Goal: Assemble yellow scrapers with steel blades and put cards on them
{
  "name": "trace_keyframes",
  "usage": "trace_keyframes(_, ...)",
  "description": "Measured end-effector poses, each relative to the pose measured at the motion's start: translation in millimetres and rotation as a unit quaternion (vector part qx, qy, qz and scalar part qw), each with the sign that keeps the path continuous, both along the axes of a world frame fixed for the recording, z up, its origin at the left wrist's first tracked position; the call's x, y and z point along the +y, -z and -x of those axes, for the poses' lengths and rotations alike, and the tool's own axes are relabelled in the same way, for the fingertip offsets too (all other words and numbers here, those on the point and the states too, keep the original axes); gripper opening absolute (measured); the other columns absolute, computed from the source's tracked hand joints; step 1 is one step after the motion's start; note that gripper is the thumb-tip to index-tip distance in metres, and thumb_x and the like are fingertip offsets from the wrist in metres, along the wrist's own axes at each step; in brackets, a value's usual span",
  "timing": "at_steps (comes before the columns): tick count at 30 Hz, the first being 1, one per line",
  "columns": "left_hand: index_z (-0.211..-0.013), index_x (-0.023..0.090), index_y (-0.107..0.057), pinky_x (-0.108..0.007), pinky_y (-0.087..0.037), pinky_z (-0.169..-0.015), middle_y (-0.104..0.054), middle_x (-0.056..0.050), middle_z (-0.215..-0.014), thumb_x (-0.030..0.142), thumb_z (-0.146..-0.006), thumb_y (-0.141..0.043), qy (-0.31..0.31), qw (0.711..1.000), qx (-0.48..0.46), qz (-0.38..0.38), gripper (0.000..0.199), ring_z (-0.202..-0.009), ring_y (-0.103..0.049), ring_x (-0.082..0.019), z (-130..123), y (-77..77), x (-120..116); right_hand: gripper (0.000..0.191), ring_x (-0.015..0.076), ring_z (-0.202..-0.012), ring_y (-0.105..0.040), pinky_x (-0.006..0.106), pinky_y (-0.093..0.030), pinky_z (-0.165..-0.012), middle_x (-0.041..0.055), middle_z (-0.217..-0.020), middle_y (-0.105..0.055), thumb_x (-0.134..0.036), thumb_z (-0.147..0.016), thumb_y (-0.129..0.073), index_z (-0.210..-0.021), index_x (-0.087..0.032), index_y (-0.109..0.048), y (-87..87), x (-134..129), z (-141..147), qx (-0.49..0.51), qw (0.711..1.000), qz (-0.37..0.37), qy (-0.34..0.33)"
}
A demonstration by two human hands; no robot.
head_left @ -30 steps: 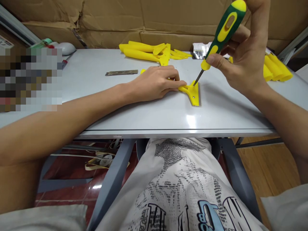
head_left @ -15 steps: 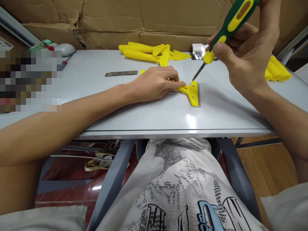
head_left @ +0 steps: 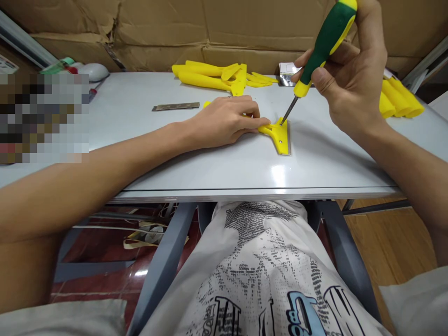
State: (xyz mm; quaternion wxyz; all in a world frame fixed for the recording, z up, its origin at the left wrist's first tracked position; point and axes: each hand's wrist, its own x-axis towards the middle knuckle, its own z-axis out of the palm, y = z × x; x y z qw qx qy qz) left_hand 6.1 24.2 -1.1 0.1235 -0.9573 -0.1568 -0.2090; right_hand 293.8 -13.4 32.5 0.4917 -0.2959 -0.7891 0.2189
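My left hand [head_left: 229, 119] is closed around the handle of a yellow scraper [head_left: 280, 136] and presses it to the white table. The scraper's wide head points right, with a thin blade along its edge and a small screw showing in its lower part. In my right hand [head_left: 357, 79] is a green and yellow screwdriver [head_left: 325, 44], tilted with its tip down on the upper part of the scraper head, at the upper screw spot.
Yellow scraper parts [head_left: 206, 77] lie at the table's back, more yellow handles [head_left: 402, 98] at the right. A flat metal strip [head_left: 176, 107] is left of my left hand. A silver packet [head_left: 287, 74] stands near the cardboard [head_left: 161, 28]. A white mouse [head_left: 94, 72] sits back left.
My right hand has moved left and the screwdriver has turned a little, its tip shifting down onto the upper screw spot. My left hand and the scraper have stayed in place.
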Motion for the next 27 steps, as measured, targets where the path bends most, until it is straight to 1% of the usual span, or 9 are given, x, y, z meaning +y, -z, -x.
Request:
trace_keyframes(4,-0.152,0.033,-0.080,-0.042,-0.060,-0.089,-0.081,-0.014,-0.123,0.047,-0.127,-0.034,-0.006,1.000,0.005,-0.010,0.054,-0.108,-0.077,-0.028,-1,-0.3,-1,0.072,0.0333,-0.132,-0.081,0.047,-0.077,-0.115,-0.0042,-0.128,-0.079,-0.069,-0.095,-0.087,-0.161,-0.060,-0.059,-8.7,0,-11,0.048,0.998,-0.036,0.004)
trace_keyframes(7,-0.152,0.033,-0.080,-0.041,-0.059,-0.088,-0.082,-0.013,-0.123,0.048,-0.128,-0.032,-0.003,1.000,0.003,-0.013,0.056,-0.108,-0.077,-0.028,-1,-0.5,-1,0.059,0.0325,-0.124,-0.081,0.047,-0.077,-0.113,-0.0092,-0.146,-0.076,-0.064,-0.091,-0.092,-0.146,-0.060,-0.069,-9.0,2,-14,0.081,0.996,-0.039,-0.014)
trace_keyframes(9,-0.152,0.034,-0.080,-0.042,-0.059,-0.088,-0.082,-0.013,-0.123,0.048,-0.128,-0.032,0.001,1.000,0.002,-0.013,0.056,-0.107,-0.077,-0.028,-1,-0.2,-1,0.058,0.0323,-0.125,-0.080,0.046,-0.078,-0.112,-0.0113,-0.153,-0.073,-0.061,-0.090,-0.095,-0.143,-0.061,-0.072,-7.7,4,-14,0.087,0.995,-0.034,-0.024)
trace_keyframes(13,-0.152,0.036,-0.080,-0.041,-0.059,-0.091,-0.081,-0.012,-0.124,0.051,-0.128,-0.039,0.001,1.000,-0.013,0.008,0.051,-0.107,-0.077,-0.027,0,1.4,1,0.054,0.0320,-0.124,-0.081,0.048,-0.077,-0.114,-0.0054,-0.128,-0.080,-0.061,-0.093,-0.092,-0.144,-0.061,-0.073,-6.3,4,-11,0.089,0.993,-0.051,-0.055)
trace_keyframes(15,-0.151,0.036,-0.081,-0.041,-0.059,-0.092,-0.081,-0.012,-0.124,0.053,-0.127,-0.041,0.002,1.000,-0.019,0.015,0.049,-0.107,-0.077,-0.027,0,2.0,1,0.055,0.0321,-0.124,-0.081,0.048,-0.076,-0.115,-0.0051,-0.128,-0.079,-0.060,-0.094,-0.091,-0.145,-0.061,-0.073,-7.1,0,-9,0.091,0.994,-0.049,-0.046)
trace_keyframes(19,-0.151,0.034,-0.080,-0.042,-0.059,-0.091,-0.082,-0.013,-0.123,0.050,-0.128,-0.036,0.000,1.000,-0.008,0.004,0.053,-0.108,-0.077,-0.028,0,2.0,1,0.055,0.0343,-0.128,-0.080,0.050,-0.073,-0.120,-0.0026,-0.125,-0.078,-0.060,-0.097,-0.086,-0.150,-0.059,-0.072,-9.6,-10,-4,0.080,0.996,-0.033,-0.015)
trace_keyframes(21,-0.150,0.035,-0.081,-0.042,-0.060,-0.092,-0.082,-0.013,-0.123,0.053,-0.127,-0.040,-0.002,1.000,-0.013,0.015,0.050,-0.108,-0.077,-0.028,0,1.7,1,0.058,0.0351,-0.127,-0.080,0.052,-0.073,-0.120,-0.0014,-0.126,-0.077,-0.059,-0.096,-0.086,-0.152,-0.057,-0.070,-9.5,-10,-4,0.082,0.996,-0.033,-0.012)
trace_keyframes(24,-0.148,0.036,-0.082,-0.043,-0.061,-0.094,-0.082,-0.013,-0.124,0.057,-0.124,-0.050,-0.007,0.999,-0.024,0.039,0.045,-0.107,-0.077,-0.029,0,1.2,1,0.066,0.0371,-0.126,-0.080,0.056,-0.074,-0.118,0.0005,-0.122,-0.077,-0.066,-0.089,-0.087,-0.151,-0.054,-0.066,-8.0,-4,-5,0.086,0.996,-0.032,-0.012)
trace_keyframes(27,-0.148,0.035,-0.082,-0.044,-0.062,-0.094,-0.082,-0.014,-0.123,0.054,-0.124,-0.048,-0.007,0.999,-0.016,0.038,0.045,-0.108,-0.077,-0.029,0,0.3,0,0.077,0.0391,-0.127,-0.079,0.058,-0.073,-0.121,0.0014,-0.119,-0.077,-0.073,-0.083,-0.087,-0.153,-0.053,-0.061,-8.5,-2,-5,0.086,0.996,-0.015,-0.007)
